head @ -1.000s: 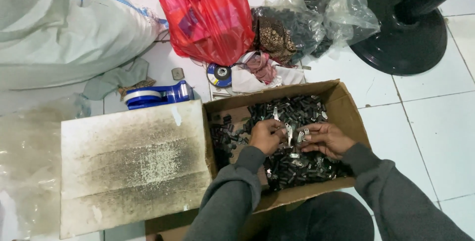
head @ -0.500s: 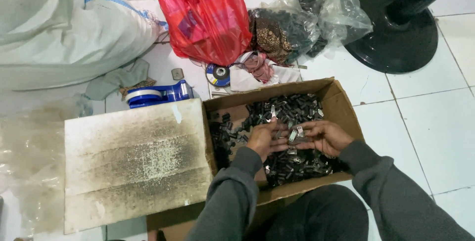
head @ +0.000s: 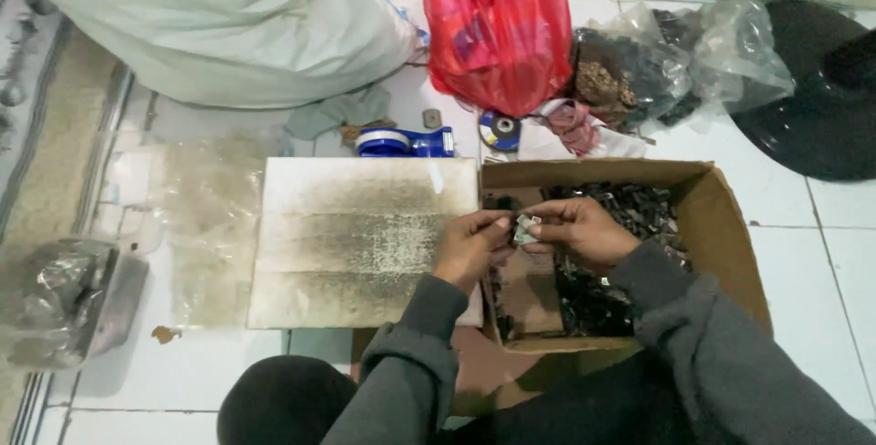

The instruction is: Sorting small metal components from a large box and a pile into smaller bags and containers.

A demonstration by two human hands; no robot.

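Observation:
Both my hands meet over the left edge of an open cardboard box (head: pixel 721 226) that holds several small dark metal parts (head: pixel 639 208). My left hand (head: pixel 470 246) and my right hand (head: pixel 577 229) pinch one small silvery metal piece (head: pixel 526 230) between their fingertips. Grey sleeves cover both forearms. Left of the box lies a pale, soot-stained board (head: pixel 356 240), just under my left hand.
A red plastic bag (head: pixel 497 30), clear bags of dark scrap (head: pixel 657 62), a blue tape dispenser (head: pixel 406 142) and a small blue roll (head: pixel 500 130) lie beyond the box. A large white sack (head: pixel 210 25) sits far left, a black round base (head: pixel 821 107) far right, crumpled plastic (head: pixel 64 299) at left.
My hands lifted out of the middle of the box and moved left to its edge, now holding one small piece between them. The view shifted left.

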